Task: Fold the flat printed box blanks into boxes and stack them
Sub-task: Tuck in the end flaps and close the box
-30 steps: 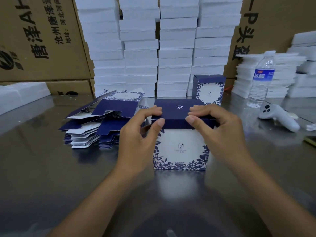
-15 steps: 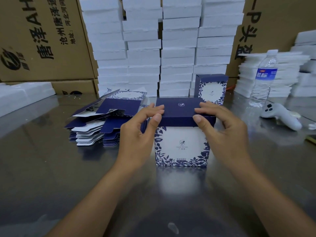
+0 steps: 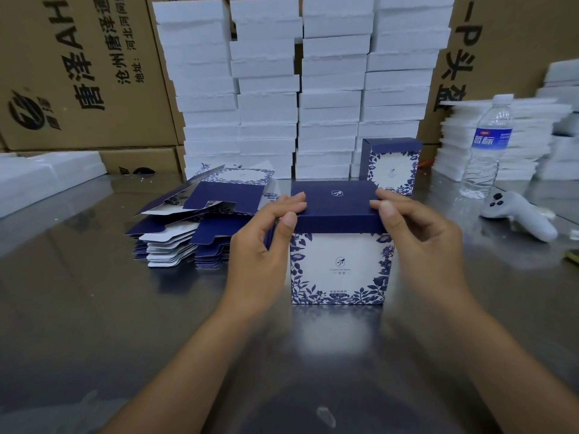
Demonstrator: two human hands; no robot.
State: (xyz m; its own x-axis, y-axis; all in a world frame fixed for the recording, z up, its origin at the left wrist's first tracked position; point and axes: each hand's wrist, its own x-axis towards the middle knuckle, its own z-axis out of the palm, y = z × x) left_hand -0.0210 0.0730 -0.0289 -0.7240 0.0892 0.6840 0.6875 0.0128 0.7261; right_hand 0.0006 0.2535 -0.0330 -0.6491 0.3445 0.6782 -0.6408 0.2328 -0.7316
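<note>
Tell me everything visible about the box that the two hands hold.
The box looks like thin printed card: a white front with a small logo, framed by dark blue leaves, and a plain dark blue lid bearing a white emblem. It stands upright on the shiny table, lid down. The left hand and right hand pinch the lid's front corners, from above and in front.

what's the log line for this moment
box: upright on table, top down | left hand: pinches its top left corner | right hand: pinches its top right corner | blanks: stacked to its left
</note>
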